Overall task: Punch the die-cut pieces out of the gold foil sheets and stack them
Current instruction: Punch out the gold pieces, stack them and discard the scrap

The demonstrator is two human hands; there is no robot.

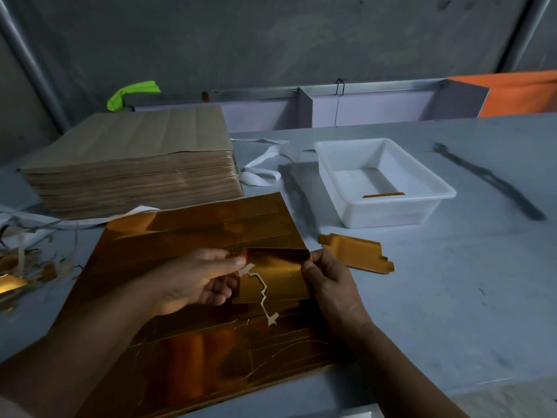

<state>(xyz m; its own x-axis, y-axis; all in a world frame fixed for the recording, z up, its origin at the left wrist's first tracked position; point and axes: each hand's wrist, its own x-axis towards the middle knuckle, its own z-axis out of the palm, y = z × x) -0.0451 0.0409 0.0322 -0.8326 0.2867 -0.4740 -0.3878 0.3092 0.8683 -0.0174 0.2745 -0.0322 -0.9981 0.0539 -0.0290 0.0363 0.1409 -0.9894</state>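
**Both hands on one gold piece**

You hold a rectangular die-cut gold foil piece (280,279) between both hands, just above the large shiny gold foil sheet (196,227) lying flat on the grey table (452,282). Your left hand (196,279) pinches the piece's upper left corner, thumb and forefinger closed on it and the other fingers curled beneath. Your right hand (328,285) grips its right edge, fingers clamped on it. A thin jagged white waste strip (262,294) hangs at the piece's left side. One punched gold foil blank (355,251) lies on the table just right of the sheet, near a white plastic tray (388,212) holding a slim gold strip (384,195). A tall stack of brown-backed sheets (135,164) stands at far left, near a pile of gold trimmings (27,267).
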